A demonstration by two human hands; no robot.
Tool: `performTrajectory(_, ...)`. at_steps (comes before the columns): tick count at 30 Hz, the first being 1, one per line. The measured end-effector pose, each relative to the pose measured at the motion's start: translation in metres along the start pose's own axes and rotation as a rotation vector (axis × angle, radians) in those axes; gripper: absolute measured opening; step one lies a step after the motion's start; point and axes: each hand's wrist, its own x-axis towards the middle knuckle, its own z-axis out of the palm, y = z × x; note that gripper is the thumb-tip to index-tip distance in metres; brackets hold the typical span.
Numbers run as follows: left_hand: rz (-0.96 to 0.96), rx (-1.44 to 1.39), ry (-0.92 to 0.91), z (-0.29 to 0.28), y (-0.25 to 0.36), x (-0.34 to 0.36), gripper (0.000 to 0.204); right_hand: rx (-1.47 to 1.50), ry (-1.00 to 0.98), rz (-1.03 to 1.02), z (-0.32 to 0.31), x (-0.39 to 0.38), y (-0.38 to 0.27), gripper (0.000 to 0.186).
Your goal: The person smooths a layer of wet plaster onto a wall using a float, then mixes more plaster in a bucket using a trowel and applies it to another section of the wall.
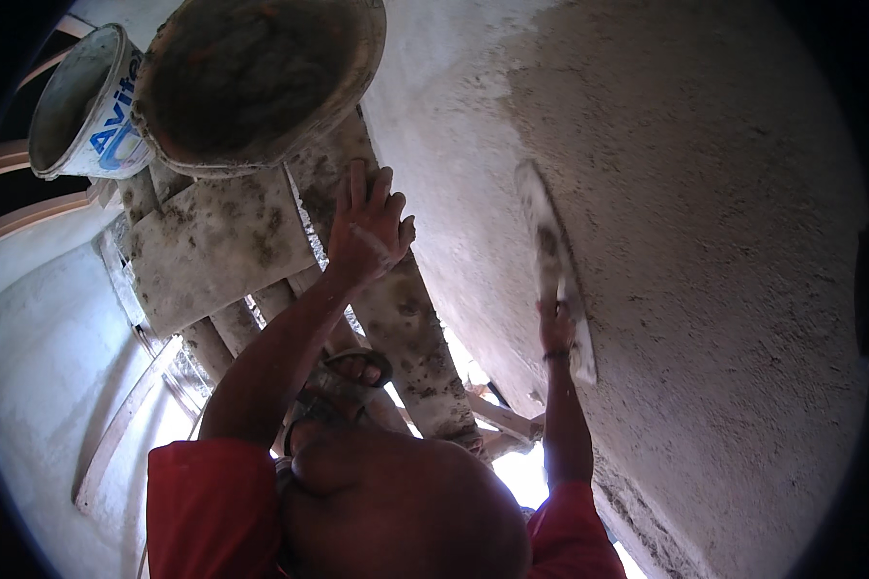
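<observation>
The right hand [555, 328] is closed around the handle of a plastering float [555, 261], held flat against the rough wall [705, 241]. The left hand [369, 227], fingers spread, braces on a scaffold plank [396, 299], below two mortar buckets [251, 77].

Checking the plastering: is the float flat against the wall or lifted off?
Flat against it: the float, gripped by the right hand, lies along the wall.

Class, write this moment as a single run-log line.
left hand: flat on plank | right hand: float against wall | two buckets on planks
</observation>
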Motion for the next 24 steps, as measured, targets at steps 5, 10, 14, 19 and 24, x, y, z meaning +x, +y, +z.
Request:
performTrajectory(5, 0.000, 0.003, -0.006, -0.002, -0.002, -0.002, 0.031, 0.192, 0.145, -0.039, -0.052, 0.065, -0.077, 0.058)
performTrajectory(10, -0.001, 0.049, -0.036, 0.002, -0.003, 0.001, 0.031, 0.803, 0.261, -0.075, -0.118, 0.052, -0.092, 0.064)
performTrajectory(14, -0.023, 0.019, -0.021, 0.006, -0.004, -0.002, 0.036, 0.645, 0.234, 0.005, -0.173, 0.016, -0.095, 0.065)
performTrajectory(19, -0.003, 0.061, -0.018, 0.005, 0.000, 0.003, 0.039, 0.359, 0.063, 0.092, -0.157, -0.010, -0.039, 0.055)
performTrajectory(24, -0.041, -0.201, -0.120, 0.050, 0.087, -0.028, 0.055, 0.101, -0.032, 0.000, -0.099, -0.015, -0.010, 0.049)
